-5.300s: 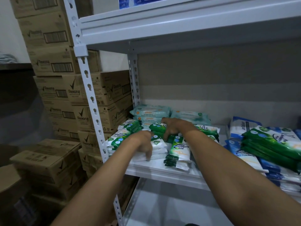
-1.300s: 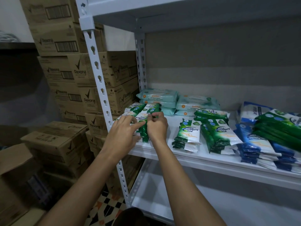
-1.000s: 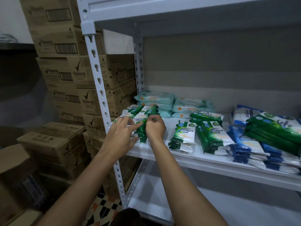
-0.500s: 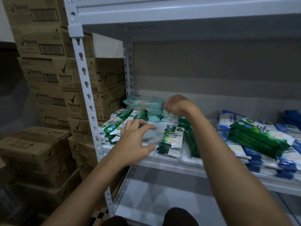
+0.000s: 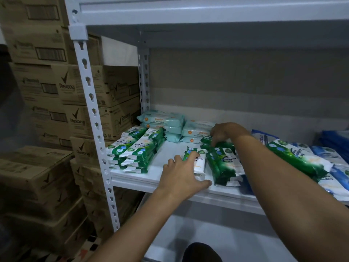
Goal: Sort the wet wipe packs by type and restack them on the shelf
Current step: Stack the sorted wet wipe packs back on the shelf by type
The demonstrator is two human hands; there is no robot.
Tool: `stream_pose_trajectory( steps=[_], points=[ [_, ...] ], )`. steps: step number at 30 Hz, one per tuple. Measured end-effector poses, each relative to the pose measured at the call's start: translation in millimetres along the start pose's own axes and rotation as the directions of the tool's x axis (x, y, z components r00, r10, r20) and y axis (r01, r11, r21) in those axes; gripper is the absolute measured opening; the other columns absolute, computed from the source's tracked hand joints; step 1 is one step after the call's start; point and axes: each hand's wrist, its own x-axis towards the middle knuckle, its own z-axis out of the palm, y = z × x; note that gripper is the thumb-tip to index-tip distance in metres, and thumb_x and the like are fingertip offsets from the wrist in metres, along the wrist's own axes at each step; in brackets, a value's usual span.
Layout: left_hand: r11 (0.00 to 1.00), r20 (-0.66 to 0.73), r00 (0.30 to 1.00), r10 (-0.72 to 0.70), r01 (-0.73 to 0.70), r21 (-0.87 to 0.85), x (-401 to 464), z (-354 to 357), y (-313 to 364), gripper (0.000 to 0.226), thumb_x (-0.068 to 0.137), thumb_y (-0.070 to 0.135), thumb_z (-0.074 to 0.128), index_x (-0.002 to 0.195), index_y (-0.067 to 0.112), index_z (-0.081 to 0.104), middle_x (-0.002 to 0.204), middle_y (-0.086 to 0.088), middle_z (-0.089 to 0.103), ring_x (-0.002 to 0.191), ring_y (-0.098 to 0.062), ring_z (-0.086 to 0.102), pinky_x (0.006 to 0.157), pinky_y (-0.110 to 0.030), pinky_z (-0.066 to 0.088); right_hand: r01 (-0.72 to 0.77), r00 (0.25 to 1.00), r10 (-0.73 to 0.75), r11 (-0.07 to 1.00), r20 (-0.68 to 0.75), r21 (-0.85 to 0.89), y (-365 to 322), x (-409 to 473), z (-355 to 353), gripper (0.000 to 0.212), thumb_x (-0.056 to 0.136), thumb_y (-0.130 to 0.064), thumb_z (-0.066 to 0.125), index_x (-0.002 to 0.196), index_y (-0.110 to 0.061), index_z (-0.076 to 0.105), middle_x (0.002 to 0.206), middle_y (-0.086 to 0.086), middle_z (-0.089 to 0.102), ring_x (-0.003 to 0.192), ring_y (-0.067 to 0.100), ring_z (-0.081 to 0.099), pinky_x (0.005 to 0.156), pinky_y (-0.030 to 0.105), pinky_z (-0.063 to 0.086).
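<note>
A neat stack of green-and-white wipe packs (image 5: 136, 150) lies at the left end of the white shelf board (image 5: 170, 146). My left hand (image 5: 182, 176) reaches in with spread fingers, its fingertips touching a small green-and-white pack (image 5: 198, 160) near the shelf's middle. Beside that pack lies a loose pile of green packs (image 5: 224, 163). My right hand (image 5: 225, 132) is further back, fingers and thumb curled down onto the far green pack (image 5: 206, 140) of that pile. Pale teal packs (image 5: 162, 121) are stacked against the back wall.
Larger green packs (image 5: 296, 159) and blue packs (image 5: 338, 169) lie heaped at the right. Stacked cardboard boxes (image 5: 71, 87) stand left of the perforated shelf post (image 5: 92, 103). An upper shelf (image 5: 207, 14) hangs overhead, and a lower shelf (image 5: 217, 241) lies below.
Both hands left the stack at the left end. The right hand went to the green pile's far end, and the left hand moved right onto the small pack.
</note>
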Motion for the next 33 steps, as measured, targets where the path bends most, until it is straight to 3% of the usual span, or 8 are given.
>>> stream_pose_trajectory(
  steps=[5,12,17,20,23,26,30,33],
  points=[
    [0.997,-0.118,0.993,-0.016,0.024,0.069,0,6,3,0.06,0.082,0.046,0.066,0.13,0.028,0.035,0.109,-0.009,0.056,0.101,-0.034,0.059,0.084,-0.041,0.043,0.014,1.0,-0.014,1.0,-0.02,-0.013,-6,-4,8,0.072,0.082,-0.038,0.076,0.146,-0.019,0.048,0.148,0.008,0.048,0.126,0.031,0.052,0.101,0.044,0.046],
    [0.998,-0.03,0.999,-0.024,0.026,0.052,4,-18,-31,0.059,0.079,0.037,0.07,0.127,0.034,0.037,0.107,-0.005,0.057,0.092,-0.031,0.06,0.071,-0.035,0.041,0.133,0.991,-0.132,0.99,-0.025,0.046,-7,5,15,0.103,0.074,-0.038,0.086,0.158,-0.025,0.028,0.166,0.004,0.024,0.149,0.032,0.027,0.119,0.049,0.03],
    [0.983,0.258,0.963,-0.08,0.12,-0.141,13,-47,-43,0.08,0.069,0.061,0.081,0.132,0.034,0.04,0.135,-0.002,0.051,0.123,-0.026,0.048,0.096,-0.04,0.046,0.22,0.975,-0.217,0.966,-0.039,0.135,-18,7,19,0.108,0.071,-0.029,0.088,0.159,-0.029,0.025,0.167,0.002,0.022,0.15,0.03,0.026,0.117,0.046,0.03],
    [0.964,0.289,0.947,-0.14,0.198,-0.18,26,-60,-27,0.087,0.071,0.068,0.077,0.137,0.025,0.039,0.139,-0.002,0.052,0.119,-0.023,0.052,0.094,-0.038,0.046,0.263,0.965,-0.26,0.955,-0.039,0.134,-30,7,19,0.106,0.073,-0.032,0.087,0.159,-0.031,0.025,0.166,0.001,0.024,0.149,0.03,0.028,0.115,0.045,0.031],
    [0.971,0.212,0.95,-0.23,0.239,-0.017,45,-54,-11,0.105,0.075,0.061,0.079,0.154,0.02,0.022,0.143,-0.007,0.053,0.126,-0.029,0.055,0.099,-0.04,0.048,0.305,0.952,-0.306,0.944,-0.011,0.127,-42,11,16,0.103,0.071,-0.037,0.088,0.156,-0.034,0.03,0.163,0.0,0.03,0.145,0.029,0.034,0.114,0.046,0.035],
    [0.945,0.261,0.913,-0.314,0.276,0.174,56,-44,-5,0.12,0.075,0.044,0.084,0.16,0.015,0.005,0.148,-0.01,0.048,0.13,-0.032,0.053,0.098,-0.041,0.047,0.316,0.945,-0.322,0.944,0.053,0.095,-44,16,11,0.11,0.063,-0.037,0.093,0.153,-0.039,0.03,0.161,0.0,0.033,0.142,0.03,0.037,0.113,0.05,0.037],
    [0.946,0.354,0.877,-0.323,0.284,0.158,64,-46,-12,0.115,0.072,0.03,0.089,0.158,0.011,0.016,0.152,-0.011,0.044,0.127,-0.035,0.055,0.099,-0.044,0.052,0.275,0.955,-0.27,0.961,0.126,-0.023,-31,17,8,0.128,0.06,-0.036,0.096,0.159,-0.037,0.016,0.166,0.001,0.022,0.149,0.032,0.026,0.117,0.05,0.032],
    [0.974,0.448,0.866,-0.221,0.177,0.139,67,-52,-21,0.108,0.072,0.019,0.09,0.158,0.016,0.024,0.159,-0.009,0.037,0.13,-0.036,0.053,0.101,-0.044,0.052,0.245,0.962,-0.241,0.97,0.13,-0.01,-25,18,13,0.119,0.069,-0.026,0.092,0.16,-0.034,0.017,0.165,0.005,0.025,0.148,0.033,0.028,0.116,0.047,0.034]
  ],
)
